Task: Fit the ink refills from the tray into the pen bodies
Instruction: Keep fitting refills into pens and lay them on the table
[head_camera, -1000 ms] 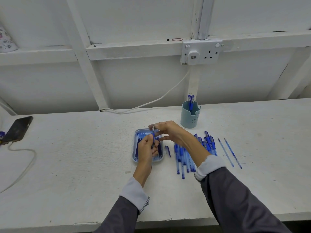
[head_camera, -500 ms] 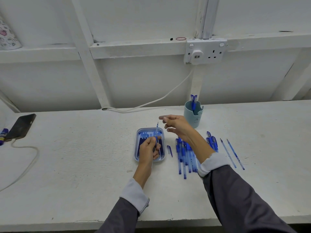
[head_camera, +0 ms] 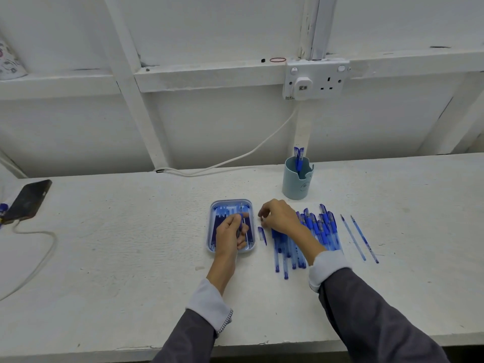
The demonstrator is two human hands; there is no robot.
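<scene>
One pen (head_camera: pixel 240 214) was gripped by the left hand (head_camera: pixel 230 235) above the centre tray (head_camera: pixel 210 231); right hand (head_camera: pixel 280 217) curled, hold unclear.

Left hand (head_camera: pixel 230 235) grips a pen (head_camera: pixel 239 218) over the tray (head_camera: pixel 210 231); right hand (head_camera: pixel 279 216) curls down at the table (head_camera: pixel 131 244) by the pen bodies (head_camera: pixel 318 229); loose cap (head_camera: pixel 262 235) just beside its fingertips.

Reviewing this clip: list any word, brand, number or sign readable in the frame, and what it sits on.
No text here can be read.
Cup: faint round mark on its side, too blurred to read.
Charger in the wall socket: small dark mark, too small to read.
Far-right pen: dark print on the barrel, too small to read.
</scene>
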